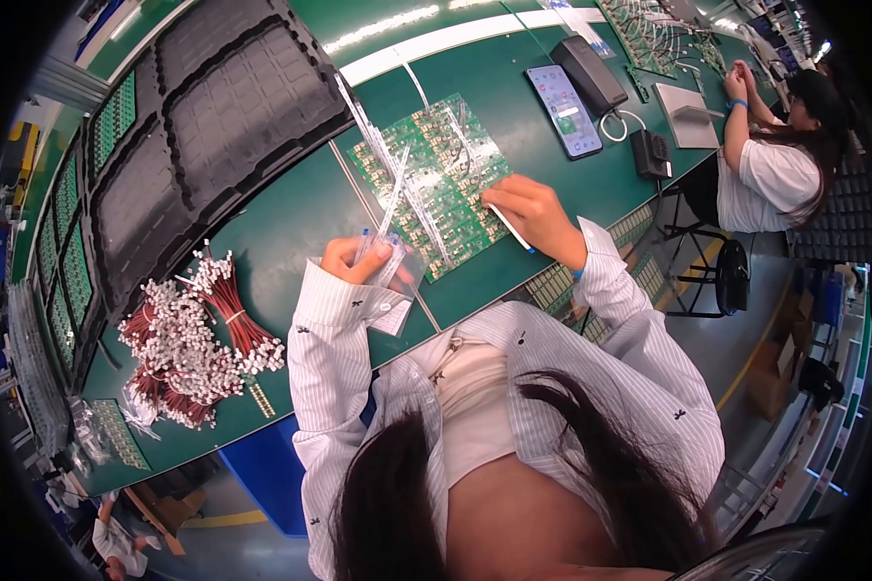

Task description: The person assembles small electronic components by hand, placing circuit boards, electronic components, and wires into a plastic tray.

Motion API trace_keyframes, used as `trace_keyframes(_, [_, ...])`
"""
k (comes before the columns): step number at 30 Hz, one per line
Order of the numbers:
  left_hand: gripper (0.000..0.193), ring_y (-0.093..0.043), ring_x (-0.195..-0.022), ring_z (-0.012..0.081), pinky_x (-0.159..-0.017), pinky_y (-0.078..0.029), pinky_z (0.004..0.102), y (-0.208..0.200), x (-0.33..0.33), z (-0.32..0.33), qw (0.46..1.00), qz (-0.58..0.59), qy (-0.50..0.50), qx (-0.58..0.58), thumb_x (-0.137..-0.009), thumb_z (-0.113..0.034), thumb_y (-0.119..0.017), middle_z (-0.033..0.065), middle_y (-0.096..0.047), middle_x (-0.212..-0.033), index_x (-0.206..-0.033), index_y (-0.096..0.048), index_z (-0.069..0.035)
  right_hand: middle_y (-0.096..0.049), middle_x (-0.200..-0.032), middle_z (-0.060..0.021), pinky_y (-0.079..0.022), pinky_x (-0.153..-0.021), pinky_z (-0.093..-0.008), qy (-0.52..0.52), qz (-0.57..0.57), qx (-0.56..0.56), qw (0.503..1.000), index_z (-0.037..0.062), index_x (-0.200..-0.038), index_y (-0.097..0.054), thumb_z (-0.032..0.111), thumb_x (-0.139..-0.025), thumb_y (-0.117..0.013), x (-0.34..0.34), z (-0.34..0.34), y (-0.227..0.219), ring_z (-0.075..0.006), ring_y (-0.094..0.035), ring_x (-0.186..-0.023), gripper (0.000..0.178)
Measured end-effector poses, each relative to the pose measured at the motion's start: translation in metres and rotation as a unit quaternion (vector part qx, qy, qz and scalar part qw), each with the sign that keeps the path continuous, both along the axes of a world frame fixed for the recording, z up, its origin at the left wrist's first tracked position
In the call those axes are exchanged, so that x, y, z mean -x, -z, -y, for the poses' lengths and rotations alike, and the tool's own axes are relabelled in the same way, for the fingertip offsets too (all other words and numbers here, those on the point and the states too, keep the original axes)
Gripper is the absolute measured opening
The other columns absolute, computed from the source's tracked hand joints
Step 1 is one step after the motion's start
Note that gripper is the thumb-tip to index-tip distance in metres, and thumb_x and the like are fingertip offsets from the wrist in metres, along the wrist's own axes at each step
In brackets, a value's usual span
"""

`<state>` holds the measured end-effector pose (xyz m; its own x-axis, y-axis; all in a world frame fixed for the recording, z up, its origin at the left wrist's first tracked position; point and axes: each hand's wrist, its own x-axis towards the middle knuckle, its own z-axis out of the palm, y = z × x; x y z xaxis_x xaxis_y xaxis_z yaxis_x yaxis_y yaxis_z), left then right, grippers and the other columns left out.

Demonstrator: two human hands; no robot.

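Fingers of the right hand (533,215) are pressed together in a pinch on 1 slim white strip (510,227) with a blue tip, at the right edge of a green circuit board panel (432,167). Fingers of the left hand (358,259) curl around a bunch of pale strips (393,201) with blue ends, together with a clear plastic bag (409,275), just beside the panel's left edge. The panel lies between the 2 hands, with pale strips across it; whether any is plugged in is too small to tell.

As a judgement, a cuff catching the loose ends could drag them over the panel's small parts, too hard a pinch could crease the white strip, and a slack left grip could spill the bunch.

Beneath is a green tabletop (295,215). To the left sit a heap of red-brown wires with white plugs (179,353) and a large black tray (233,87). Beyond the right hand lie a lit phone (564,114), a black box (591,77) and a black adapter (651,153). Farther right, another person (773,172) sits at the bench, near a black stool (722,279).
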<state>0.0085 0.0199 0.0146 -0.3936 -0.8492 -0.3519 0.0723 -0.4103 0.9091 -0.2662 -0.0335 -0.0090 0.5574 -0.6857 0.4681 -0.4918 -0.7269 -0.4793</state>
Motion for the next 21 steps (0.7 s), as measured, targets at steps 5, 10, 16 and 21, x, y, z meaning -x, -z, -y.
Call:
trace_keyframes(5, [0.034,-0.058,-0.058,0.0137,-0.054,-0.047,0.0247,0.0048,-0.0009,0.0,1.0,0.003,-0.001,0.008,-0.085,-0.025,-0.05,0.0107,-0.062,-0.069,-0.093,-0.057,0.007,-0.058,-0.077,-0.0085,-0.047,-0.061,-0.0333,0.0,-0.005,0.001,1.0,0.0025,-0.086,-0.06,-0.002,-0.066,-0.061,0.0001,-0.0006,-0.0005,-0.025,-0.057,-0.07,0.021])
trace_keyframes(10, [0.036,-0.059,-0.063,0.0152,-0.058,-0.046,0.0256,0.0016,-0.0033,0.0017,1.0,0.021,0.013,-0.009,-0.085,-0.03,-0.051,0.0113,-0.062,-0.073,-0.094,-0.058,0.004,-0.058,-0.076,-0.0083,-0.047,-0.059,-0.0331,-0.007,-0.001,0.011,1.0,0.0025,-0.087,-0.06,-0.002,-0.066,-0.061,0.0011,0.0008,0.0053,-0.0247,-0.057,-0.069,0.022])
trace_keyframes(16, [0.036,-0.059,-0.063,0.0151,-0.058,-0.046,0.0254,0.0062,-0.0038,0.0019,1.0,0.015,0.012,-0.011,-0.084,-0.03,-0.052,0.0115,-0.062,-0.073,-0.093,-0.058,0.004,-0.057,-0.075,-0.008,-0.046,-0.059,-0.0327,-0.013,-0.018,0.037,0.999,0.002,-0.086,-0.06,-0.003,-0.064,-0.059,-0.0005,-0.0003,0.0028,-0.0243,-0.057,-0.068,0.023])
trace_keyframes(21, [0.036,-0.057,-0.056,0.0135,-0.053,-0.046,0.0242,0.0053,-0.001,0.0023,1.0,0.008,-0.002,0.009,-0.085,-0.027,-0.05,0.0103,-0.062,-0.067,-0.094,-0.058,0.007,-0.058,-0.077,-0.0079,-0.046,-0.059,-0.0307,0.006,-0.02,0.043,0.999,0.0019,-0.086,-0.06,-0.002,-0.065,-0.06,-0.0009,-0.003,0.003,-0.0236,-0.057,-0.069,0.021])
